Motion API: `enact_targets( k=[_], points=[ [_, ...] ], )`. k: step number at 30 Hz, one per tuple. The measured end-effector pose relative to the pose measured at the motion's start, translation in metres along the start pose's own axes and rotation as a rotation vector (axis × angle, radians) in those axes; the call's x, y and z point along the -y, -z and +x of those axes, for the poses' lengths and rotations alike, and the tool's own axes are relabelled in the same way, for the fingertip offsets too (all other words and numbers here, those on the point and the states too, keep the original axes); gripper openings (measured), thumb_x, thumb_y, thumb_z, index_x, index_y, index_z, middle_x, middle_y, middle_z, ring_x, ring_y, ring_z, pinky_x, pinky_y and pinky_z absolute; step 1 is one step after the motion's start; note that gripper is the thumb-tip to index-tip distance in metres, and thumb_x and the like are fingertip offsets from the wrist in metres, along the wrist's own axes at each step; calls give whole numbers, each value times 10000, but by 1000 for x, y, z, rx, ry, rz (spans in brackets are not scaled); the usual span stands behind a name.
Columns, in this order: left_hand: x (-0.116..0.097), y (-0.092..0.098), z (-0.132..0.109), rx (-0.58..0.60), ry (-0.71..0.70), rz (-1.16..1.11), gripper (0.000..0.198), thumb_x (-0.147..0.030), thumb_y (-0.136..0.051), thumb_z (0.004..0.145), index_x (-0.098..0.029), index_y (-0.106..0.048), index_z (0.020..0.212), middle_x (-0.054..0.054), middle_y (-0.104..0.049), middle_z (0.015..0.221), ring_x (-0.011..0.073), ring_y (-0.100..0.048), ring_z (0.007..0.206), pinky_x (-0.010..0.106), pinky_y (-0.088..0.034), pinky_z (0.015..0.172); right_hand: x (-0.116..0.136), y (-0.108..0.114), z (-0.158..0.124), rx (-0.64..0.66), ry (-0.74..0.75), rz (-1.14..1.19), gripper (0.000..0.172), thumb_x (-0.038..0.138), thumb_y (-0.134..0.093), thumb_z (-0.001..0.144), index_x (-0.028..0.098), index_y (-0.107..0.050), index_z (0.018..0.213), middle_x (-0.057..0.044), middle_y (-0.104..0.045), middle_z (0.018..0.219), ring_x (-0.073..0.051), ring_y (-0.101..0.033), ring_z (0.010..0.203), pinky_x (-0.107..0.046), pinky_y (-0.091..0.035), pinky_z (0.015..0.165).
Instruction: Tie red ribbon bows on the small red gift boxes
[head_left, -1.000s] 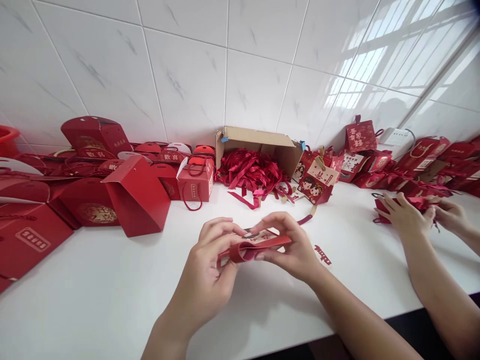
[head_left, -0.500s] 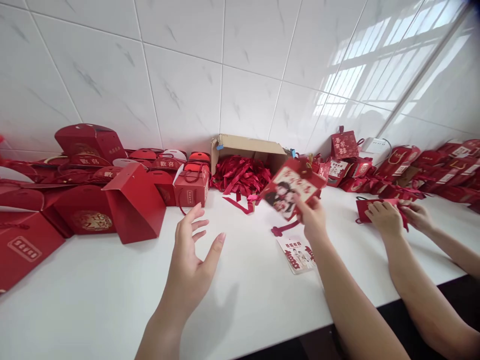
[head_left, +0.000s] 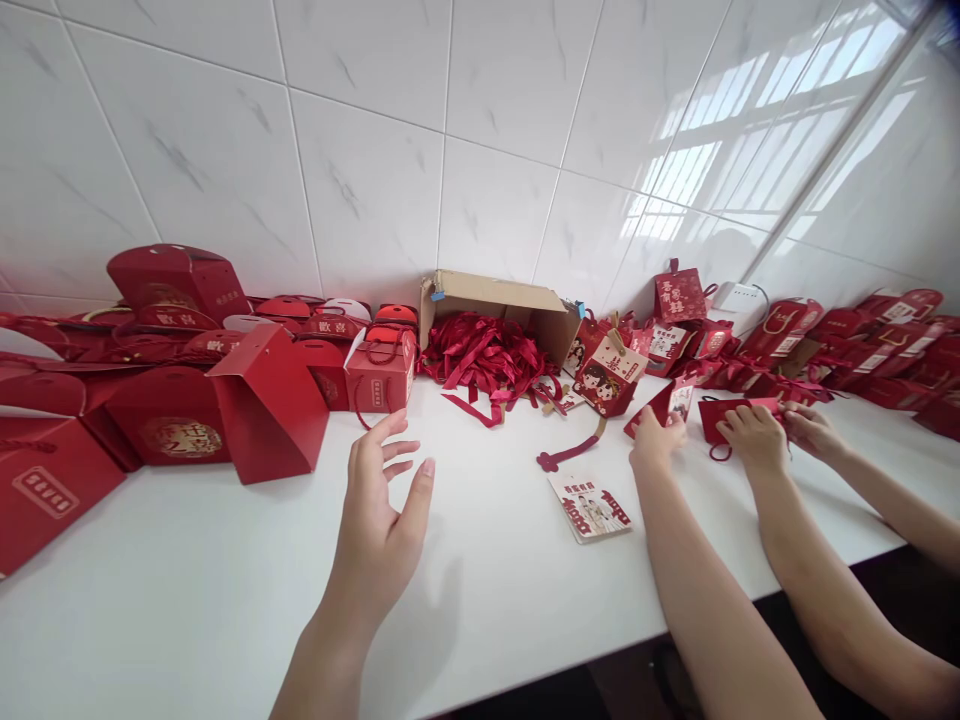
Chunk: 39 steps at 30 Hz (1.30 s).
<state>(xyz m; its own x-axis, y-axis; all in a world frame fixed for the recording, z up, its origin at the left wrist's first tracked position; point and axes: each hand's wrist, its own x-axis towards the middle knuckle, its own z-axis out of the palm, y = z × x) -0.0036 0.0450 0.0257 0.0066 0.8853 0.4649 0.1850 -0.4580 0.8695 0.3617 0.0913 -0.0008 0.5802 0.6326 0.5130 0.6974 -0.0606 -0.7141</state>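
My left hand (head_left: 382, 525) is raised over the white table (head_left: 495, 600), fingers spread and holding nothing. My right hand (head_left: 656, 438) reaches forward to the right, its fingers closed on a small red gift box (head_left: 681, 400) with a printed pale face, now tilted over the table. Between my hands lies a white-and-red printed card (head_left: 590, 508), flat on the table. Just behind it, a dark red strap with a knot-shaped end (head_left: 550, 461) curves across the surface. Another small box with a cartoon print (head_left: 607, 376) stands farther back.
An open cardboard box (head_left: 510, 290) spills red ribbons (head_left: 487, 360) by the tiled wall. Red gift boxes (head_left: 277, 400) crowd the left side, and more boxes (head_left: 870, 335) line the back right. A co-worker's hands (head_left: 757, 435) hold a red box close beside my right hand.
My right hand has moved right with the red gift box, from above the strap toward the co-worker's hands. The cartoon-print box and card now show uncovered. My left hand has barely moved.
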Motion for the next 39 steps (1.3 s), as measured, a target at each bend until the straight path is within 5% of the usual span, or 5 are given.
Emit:
enact_targets(
  k=[5,10,19,29,39],
  points=[
    [-1,5,2,-36,-17,69,460,-352,-550,880,-287,-392,1307,84,-439,1347,231,-541,1121,446,-475,950,24,2,-13,373,-107,-200,342,471,-570,865,154,-660,956,-89,-675,915,-206,-638,813,-333,-512,704],
    [1,31,8,-378,-172,476,314,-296,-574,846,-195,-503,1134,164,-463,1244,347,-430,1228,530,-445,954,39,9,-32,871,-85,-327,394,473,-841,502,201,-679,737,-41,-680,774,-215,-626,702,-305,-465,623],
    [8,88,82,-583,100,652,979,-544,-729,657,-198,-225,1422,198,-405,1370,443,-389,1285,613,-371,990,36,9,-37,1043,-52,-421,693,298,-857,409,184,-621,1051,-108,-642,1006,-283,-641,844,-349,-496,677],
    [-1,60,53,-161,74,497,342,-340,-646,755,-286,-627,1092,14,-703,912,204,-653,687,315,-530,648,75,-6,-51,754,277,-22,224,418,-568,842,220,-653,905,-76,-620,987,-237,-587,950,-383,-471,849],
    [-26,-6,14,-46,255,-9,238,-422,-676,756,-194,-641,816,55,-702,829,228,-670,760,292,-524,595,103,4,-86,-124,471,633,143,250,-588,889,243,-646,1019,-57,-604,937,-205,-604,902,-365,-508,761]
  ],
)
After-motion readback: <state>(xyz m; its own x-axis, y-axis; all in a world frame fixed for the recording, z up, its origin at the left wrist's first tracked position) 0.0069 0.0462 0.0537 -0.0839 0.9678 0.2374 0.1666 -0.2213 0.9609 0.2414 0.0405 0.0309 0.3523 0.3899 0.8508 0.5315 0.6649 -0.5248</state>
